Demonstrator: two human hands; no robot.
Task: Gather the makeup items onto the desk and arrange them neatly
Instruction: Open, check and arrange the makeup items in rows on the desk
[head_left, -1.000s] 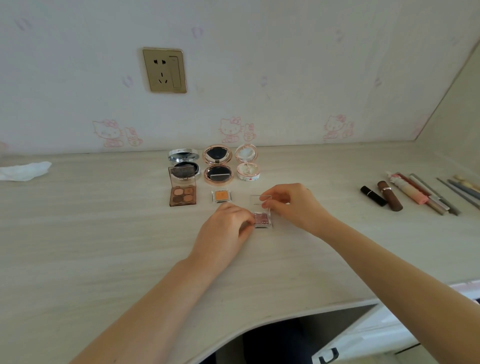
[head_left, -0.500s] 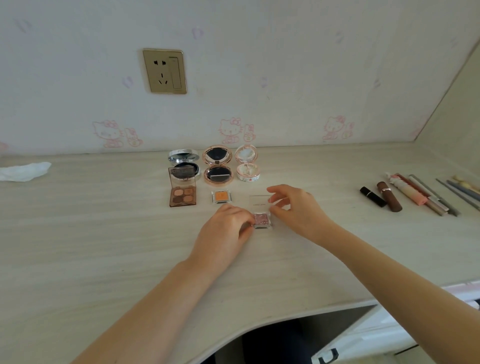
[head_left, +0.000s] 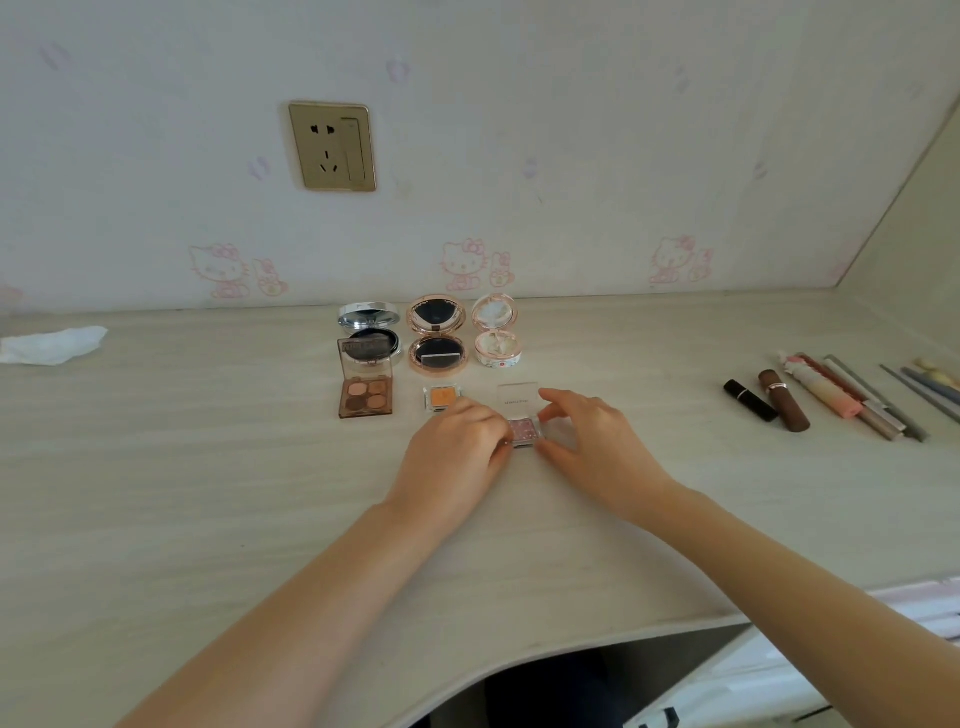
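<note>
A small pink glitter eyeshadow pot (head_left: 524, 430) with its clear lid (head_left: 517, 399) flipped up lies on the pale wooden desk (head_left: 208, 493). My left hand (head_left: 457, 452) pinches its left side and my right hand (head_left: 592, 441) holds its right side with thumb and fingers. To its left sits a small orange eyeshadow pot (head_left: 440, 397) and an open brown four-colour palette (head_left: 365, 387). Behind stand three open round compacts: silver (head_left: 369, 332), rose-gold (head_left: 436, 335) and white floral (head_left: 496, 332).
At the right lie a black lipstick (head_left: 749, 400), a brown lipstick (head_left: 783, 400), a pink tube (head_left: 826, 389) and several pencils (head_left: 883, 402). A crumpled tissue (head_left: 49, 345) is at the far left. A wall socket (head_left: 332, 147) is above. The desk's front edge curves inward near me.
My right hand let go of the clear lid and dropped to the right side of the pink pot. The lid now stands flipped open. My left hand stayed on the pot.
</note>
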